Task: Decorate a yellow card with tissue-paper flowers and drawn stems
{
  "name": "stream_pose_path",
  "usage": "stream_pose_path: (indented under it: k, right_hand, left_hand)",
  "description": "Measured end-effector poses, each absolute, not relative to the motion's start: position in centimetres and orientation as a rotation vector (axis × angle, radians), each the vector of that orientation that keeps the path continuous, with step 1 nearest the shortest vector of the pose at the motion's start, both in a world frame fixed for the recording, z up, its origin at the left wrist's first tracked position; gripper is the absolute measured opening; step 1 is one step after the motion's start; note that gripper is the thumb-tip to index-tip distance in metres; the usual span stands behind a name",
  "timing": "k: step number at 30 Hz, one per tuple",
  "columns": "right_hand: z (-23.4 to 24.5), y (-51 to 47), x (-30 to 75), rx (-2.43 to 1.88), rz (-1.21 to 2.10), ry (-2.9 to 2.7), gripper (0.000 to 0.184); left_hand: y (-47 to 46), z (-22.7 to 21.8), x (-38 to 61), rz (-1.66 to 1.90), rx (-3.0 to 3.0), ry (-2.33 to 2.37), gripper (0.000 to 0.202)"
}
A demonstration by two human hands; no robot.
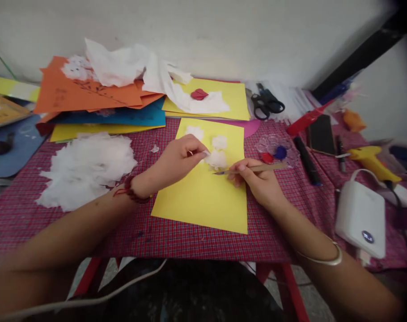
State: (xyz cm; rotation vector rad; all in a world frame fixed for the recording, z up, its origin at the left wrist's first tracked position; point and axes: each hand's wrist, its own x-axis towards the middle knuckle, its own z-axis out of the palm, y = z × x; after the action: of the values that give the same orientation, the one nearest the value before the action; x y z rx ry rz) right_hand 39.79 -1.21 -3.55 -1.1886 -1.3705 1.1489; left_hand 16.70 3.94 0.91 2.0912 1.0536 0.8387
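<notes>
On the checked tablecloth lies a yellow sheet of paper (203, 201) with several white tissue tufts (219, 142) on its upper half. My left hand (181, 154) pinches the edge of a white tissue piece (206, 153) over the sheet, close to the tufts. In my right hand (253, 179) is a thin paintbrush (265, 167), held like a pen. Its dark tip points left, just below the lowest tuft. Right of the sheet, a clear scalloped palette (262, 141) holds red and blue paint.
A heap of white tissue pieces (89, 167) lies at left. Orange cards (86, 96) and crumpled tissue (119, 62) are stacked behind. At right are black scissors (265, 102), a red tube (307, 118), a black marker (307, 161), a yellow glue gun (374, 158) and a white box-shaped device (361, 214).
</notes>
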Motion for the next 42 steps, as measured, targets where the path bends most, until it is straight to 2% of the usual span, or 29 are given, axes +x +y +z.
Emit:
stream_pose_path:
  k: [4, 8, 13, 18, 30, 42]
  right_hand:
    - [-3.8, -1.0, 39.9, -1.212, 1.117, -1.346, 0.03]
    - [-3.8, -0.9, 39.7, -1.238, 1.069, -1.37, 0.028]
    - [-3.7, -0.8, 39.6, -1.262, 1.047, -1.364, 0.026]
    - [-3.9, -0.6, 39.7, -1.265, 1.044, -1.357, 0.026]
    - [-3.2, -1.5, 39.9, -1.264, 1.044, -1.221, 0.031]
    - [-3.5, -1.4, 39.5, -1.228, 1.046, -1.456, 0.029]
  left_hand:
    - [4.1, -1.2, 17.1, 0.801, 2.131, 1.066, 0.015]
    - [3.7, -2.1, 16.5, 0.602, 2.084, 1.068, 0.014]
    - [3.9, -1.6, 16.5, 0.416, 2.008, 1.046, 0.01]
    - [4.9, -0.5, 17.9, 0.266, 2.17, 0.977, 0.01]
    - [5.3, -1.9, 20.2, 0.552, 2.29, 1.017, 0.016]
    - [4.6, -1.7, 20.1, 0.628, 2.412, 1.094, 0.012]
